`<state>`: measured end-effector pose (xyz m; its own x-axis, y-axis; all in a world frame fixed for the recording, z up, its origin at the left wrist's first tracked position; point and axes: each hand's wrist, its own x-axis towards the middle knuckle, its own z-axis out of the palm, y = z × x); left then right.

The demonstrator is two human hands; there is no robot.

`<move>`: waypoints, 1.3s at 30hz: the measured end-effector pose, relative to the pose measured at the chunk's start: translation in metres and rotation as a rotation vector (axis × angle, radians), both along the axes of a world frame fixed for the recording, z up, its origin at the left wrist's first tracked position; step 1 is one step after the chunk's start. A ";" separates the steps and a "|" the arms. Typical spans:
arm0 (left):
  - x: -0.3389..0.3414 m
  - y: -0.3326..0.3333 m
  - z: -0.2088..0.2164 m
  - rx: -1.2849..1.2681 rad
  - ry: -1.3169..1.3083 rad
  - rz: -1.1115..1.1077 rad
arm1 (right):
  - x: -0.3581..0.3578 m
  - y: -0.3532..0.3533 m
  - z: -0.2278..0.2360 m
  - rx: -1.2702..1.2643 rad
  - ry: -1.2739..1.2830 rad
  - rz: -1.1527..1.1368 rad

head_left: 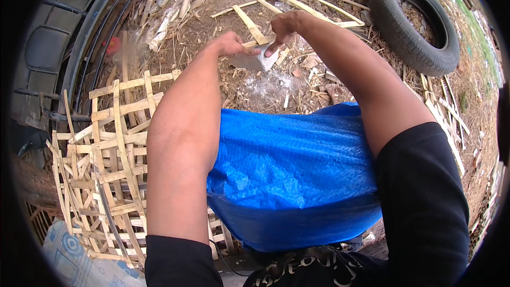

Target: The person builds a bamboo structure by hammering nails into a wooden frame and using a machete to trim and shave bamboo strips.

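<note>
Both my arms reach forward over a blue tarpaulin sheet [297,165] spread across my lap. A pale grey, square-edged block [254,62] is between my hands, just above the ground. My left hand [229,45] grips its left side, with the thumb along the top edge. On the right, my right hand [285,27] is closed at the block's other end, its thumb pressed down on the top corner. The fingers behind the block are partly hidden. White powder [268,82] lies on the soil just below the block.
Woven bamboo lattice [119,143] stands close on my left, beside stacked dark metal-framed chairs [66,37]. A tyre [417,24] lies at the far right. Bamboo strips [247,21] lie on the littered soil ahead. A patterned pale sheet [79,255] is at the lower left.
</note>
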<state>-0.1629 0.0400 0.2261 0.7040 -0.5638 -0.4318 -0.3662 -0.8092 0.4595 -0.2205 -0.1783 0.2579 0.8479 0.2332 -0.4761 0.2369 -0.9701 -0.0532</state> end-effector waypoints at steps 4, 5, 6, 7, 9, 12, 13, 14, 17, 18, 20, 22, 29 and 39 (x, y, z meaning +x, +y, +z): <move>-0.005 -0.010 0.006 0.039 0.074 0.071 | -0.004 0.002 -0.005 -0.018 0.068 -0.047; -0.004 -0.010 0.005 0.032 0.088 0.065 | -0.006 0.004 -0.008 -0.012 0.064 -0.057; -0.005 -0.012 0.008 0.052 0.083 0.018 | -0.007 0.003 -0.008 -0.010 0.058 -0.070; -0.005 -0.014 0.011 0.072 0.077 -0.029 | -0.008 -0.001 -0.008 -0.001 0.053 -0.068; -0.006 -0.015 0.012 0.074 0.066 -0.073 | -0.009 -0.005 -0.005 0.025 0.045 -0.061; -0.006 -0.011 0.012 0.046 0.036 -0.063 | -0.014 0.001 0.002 0.000 -0.005 -0.037; -0.006 -0.011 0.013 0.055 0.016 -0.058 | -0.014 0.004 0.007 -0.031 0.032 -0.045; -0.006 -0.010 0.014 0.064 -0.005 -0.052 | -0.012 0.007 0.012 -0.061 0.070 -0.051; -0.008 -0.011 0.018 0.071 0.006 -0.051 | -0.012 0.008 0.015 -0.092 0.081 -0.064; -0.009 -0.012 0.018 0.067 -0.009 -0.042 | -0.011 0.007 0.013 -0.092 0.066 -0.066; -0.009 -0.012 0.018 0.060 -0.039 -0.024 | -0.011 0.001 0.007 -0.039 -0.003 -0.039; -0.012 -0.016 0.022 0.073 0.001 -0.048 | -0.011 -0.003 0.001 -0.018 -0.019 -0.041; 0.001 -0.011 0.013 0.069 -0.053 -0.046 | -0.005 -0.004 0.002 -0.005 -0.070 -0.086; -0.001 -0.027 0.015 0.034 -0.056 -0.029 | -0.003 -0.022 0.004 -0.047 -0.054 -0.038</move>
<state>-0.1643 0.0131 0.2408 0.7112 -0.5699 -0.4116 -0.4136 -0.8126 0.4105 -0.2233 -0.2003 0.2615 0.8805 0.1792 -0.4388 0.2016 -0.9795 0.0045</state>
